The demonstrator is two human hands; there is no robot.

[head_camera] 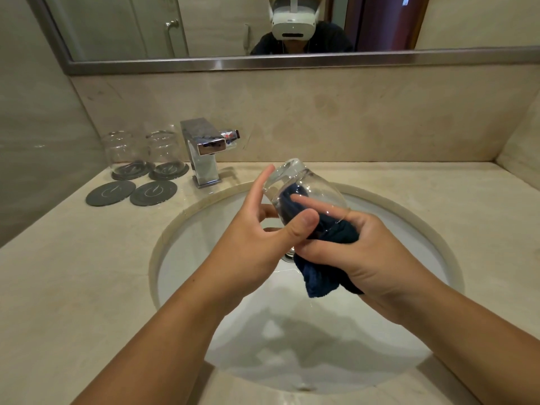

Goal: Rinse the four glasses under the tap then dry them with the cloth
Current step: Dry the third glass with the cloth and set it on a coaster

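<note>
Right now your left hand (257,238) grips the glass (304,191) over the sink (190,258) — base tilted up and away, mouth aimed down at your right hand (365,258), which clutches the cloth (321,276) pushed inside — so any twist likely follows that slanted axis.

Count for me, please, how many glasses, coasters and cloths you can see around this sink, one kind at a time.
Glasses: 3 (one held, two upside down)
Coasters: 4 (two under glasses, two bare)
Cloths: 1
Total: 8
The blurred item behind the tap is not counted.
</note>
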